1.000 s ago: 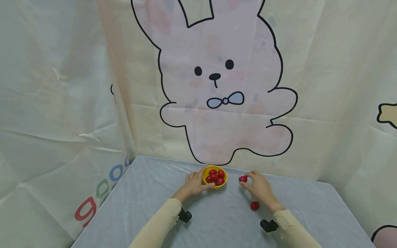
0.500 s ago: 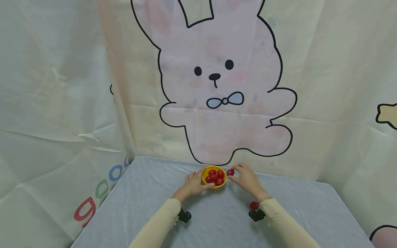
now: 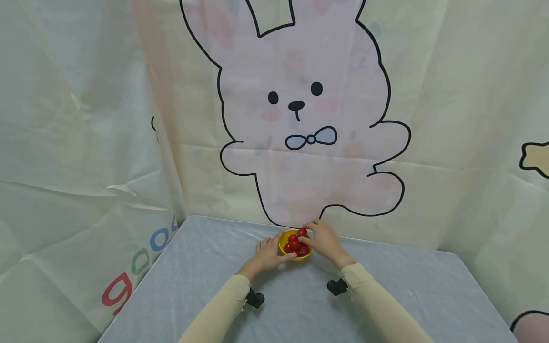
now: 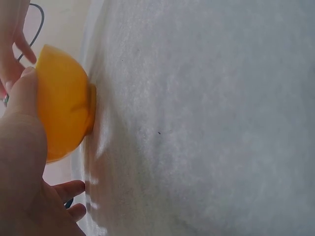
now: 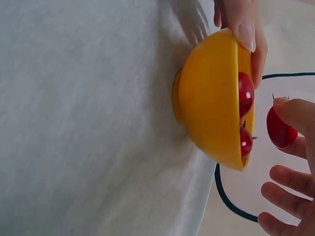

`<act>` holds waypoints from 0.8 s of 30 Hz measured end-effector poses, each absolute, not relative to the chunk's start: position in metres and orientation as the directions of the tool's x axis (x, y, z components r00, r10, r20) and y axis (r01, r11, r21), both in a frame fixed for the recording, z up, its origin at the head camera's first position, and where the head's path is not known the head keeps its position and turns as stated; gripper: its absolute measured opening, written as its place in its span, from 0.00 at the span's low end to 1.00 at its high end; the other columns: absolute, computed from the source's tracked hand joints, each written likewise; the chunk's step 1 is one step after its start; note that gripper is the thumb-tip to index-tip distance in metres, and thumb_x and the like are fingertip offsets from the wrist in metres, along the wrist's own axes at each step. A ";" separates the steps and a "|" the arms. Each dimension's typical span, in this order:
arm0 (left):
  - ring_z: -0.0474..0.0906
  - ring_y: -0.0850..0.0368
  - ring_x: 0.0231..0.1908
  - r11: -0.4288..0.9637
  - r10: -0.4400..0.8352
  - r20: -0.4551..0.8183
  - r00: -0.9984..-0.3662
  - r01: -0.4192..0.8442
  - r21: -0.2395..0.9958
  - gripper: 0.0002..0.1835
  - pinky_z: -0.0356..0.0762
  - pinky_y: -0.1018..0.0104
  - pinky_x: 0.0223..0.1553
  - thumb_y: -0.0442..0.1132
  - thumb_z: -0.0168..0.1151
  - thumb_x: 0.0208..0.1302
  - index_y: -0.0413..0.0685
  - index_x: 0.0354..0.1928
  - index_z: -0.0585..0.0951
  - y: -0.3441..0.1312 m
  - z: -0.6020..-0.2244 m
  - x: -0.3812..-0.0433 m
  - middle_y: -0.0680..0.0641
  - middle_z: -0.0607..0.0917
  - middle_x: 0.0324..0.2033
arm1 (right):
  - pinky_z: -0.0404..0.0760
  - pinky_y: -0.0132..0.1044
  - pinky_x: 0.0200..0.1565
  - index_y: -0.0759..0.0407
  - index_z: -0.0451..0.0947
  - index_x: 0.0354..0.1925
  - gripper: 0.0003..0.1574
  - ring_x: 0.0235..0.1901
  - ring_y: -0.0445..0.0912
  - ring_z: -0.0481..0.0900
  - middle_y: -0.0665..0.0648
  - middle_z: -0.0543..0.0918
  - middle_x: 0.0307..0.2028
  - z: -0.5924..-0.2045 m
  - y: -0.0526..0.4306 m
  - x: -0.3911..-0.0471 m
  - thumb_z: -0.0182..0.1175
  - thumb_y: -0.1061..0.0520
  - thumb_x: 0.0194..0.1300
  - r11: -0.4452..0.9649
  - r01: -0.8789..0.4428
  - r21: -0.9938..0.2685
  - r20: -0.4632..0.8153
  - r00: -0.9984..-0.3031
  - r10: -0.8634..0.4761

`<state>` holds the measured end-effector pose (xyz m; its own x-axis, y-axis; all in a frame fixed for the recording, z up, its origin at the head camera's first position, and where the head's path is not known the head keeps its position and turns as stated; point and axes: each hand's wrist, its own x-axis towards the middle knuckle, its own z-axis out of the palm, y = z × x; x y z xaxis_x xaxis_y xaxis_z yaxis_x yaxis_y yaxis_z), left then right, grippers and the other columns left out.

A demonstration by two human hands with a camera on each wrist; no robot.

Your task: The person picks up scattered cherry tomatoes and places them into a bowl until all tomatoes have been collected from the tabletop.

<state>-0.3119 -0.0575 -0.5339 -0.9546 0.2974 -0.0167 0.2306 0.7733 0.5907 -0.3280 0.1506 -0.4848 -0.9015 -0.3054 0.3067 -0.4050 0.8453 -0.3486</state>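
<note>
A small yellow bowl (image 5: 209,101) stands upright on the table, with several red cherry tomatoes (image 3: 295,245) inside it. My left hand (image 3: 268,253) grips the bowl from the left, its thumb at the near rim and its other fingers round the far side. My right hand (image 3: 326,242) is over the bowl's right rim. Between its thumb and index finger it pinches one cherry tomato (image 5: 281,129), held apart from those in the bowl in the right wrist view. The remaining fingers of that hand are spread.
A pale grey cloth covers the table (image 3: 300,305). Close behind its back edge hangs a cream curtain (image 3: 463,200) with a printed pink rabbit. Each wrist wears a black camera mount (image 3: 337,287).
My right hand has carried the pinched tomato leftward, from the table's right side to over the bowl. Another tomato on the table is now hidden behind the right arm. The left hand stays put.
</note>
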 end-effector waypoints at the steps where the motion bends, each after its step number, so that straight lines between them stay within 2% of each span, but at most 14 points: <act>1: 0.57 0.36 0.71 0.772 0.298 -0.014 -0.954 0.232 0.592 0.52 0.48 0.33 0.70 0.71 0.58 0.59 0.57 0.78 0.52 -0.058 -0.534 -0.312 0.42 0.67 0.72 | 0.82 0.51 0.51 0.58 0.84 0.48 0.24 0.44 0.51 0.80 0.60 0.82 0.46 -0.485 0.148 -0.329 0.70 0.44 0.59 0.844 -0.408 -0.347 0.309 -0.900 -0.309; 7: 0.57 0.35 0.71 0.772 0.299 -0.015 -0.954 0.233 0.592 0.51 0.48 0.34 0.71 0.72 0.57 0.60 0.57 0.78 0.51 -0.058 -0.535 -0.312 0.42 0.67 0.72 | 0.83 0.49 0.53 0.55 0.85 0.47 0.23 0.45 0.51 0.81 0.57 0.82 0.45 -0.485 0.135 -0.333 0.71 0.44 0.58 0.851 -0.398 -0.342 0.295 -0.905 -0.305; 24: 0.58 0.37 0.70 0.787 0.309 -0.009 -0.951 0.251 0.564 0.54 0.49 0.33 0.70 0.74 0.56 0.58 0.55 0.78 0.50 -0.058 -0.535 -0.314 0.38 0.66 0.71 | 0.84 0.48 0.50 0.55 0.84 0.48 0.24 0.43 0.49 0.80 0.56 0.82 0.45 -0.492 0.121 -0.335 0.71 0.44 0.58 0.833 -0.448 -0.326 0.299 -0.884 -0.359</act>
